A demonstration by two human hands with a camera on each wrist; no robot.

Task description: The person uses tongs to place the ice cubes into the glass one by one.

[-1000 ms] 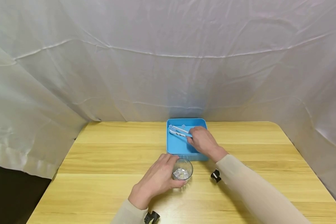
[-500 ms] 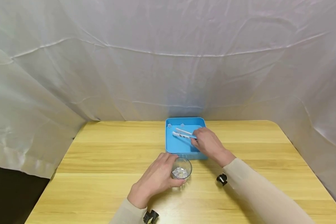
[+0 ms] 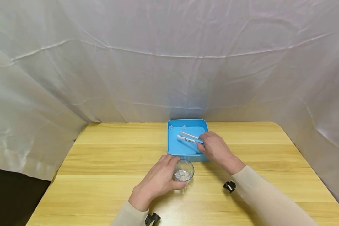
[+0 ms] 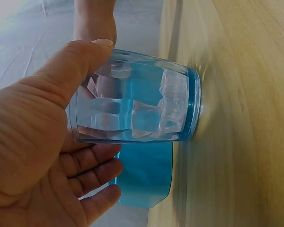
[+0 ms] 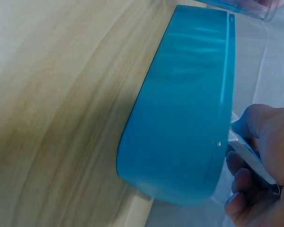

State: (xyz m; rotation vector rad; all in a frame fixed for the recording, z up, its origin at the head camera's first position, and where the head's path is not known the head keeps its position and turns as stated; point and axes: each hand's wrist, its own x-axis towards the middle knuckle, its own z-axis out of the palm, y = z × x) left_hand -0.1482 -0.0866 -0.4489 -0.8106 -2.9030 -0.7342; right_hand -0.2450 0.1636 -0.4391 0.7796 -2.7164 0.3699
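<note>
Drawn back toward near edge of blue tray (image 3: 171, 147): tongs (image 3: 190, 137) pinched in right hand (image 3: 216, 150), apparently empty. Left hand (image 3: 156, 182) grasping glass (image 3: 183, 171) of ice.

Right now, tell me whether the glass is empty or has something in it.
Not empty. The glass holds several clear ice cubes piled at its bottom, standing upright on the table in the left hand.

I can't see the tong tips in right wrist view, hidden behind the blue square plastic tray (image 5: 180, 118) wall | the clear faceted drinking glass (image 5: 241, 7) is cut by the top edge above that tray | two small clear cubes (image 3: 171, 127) at the tray's far wall are too small for me to identify | the right hand (image 5: 260, 161) is cropped at the corner beside the tray
</note>
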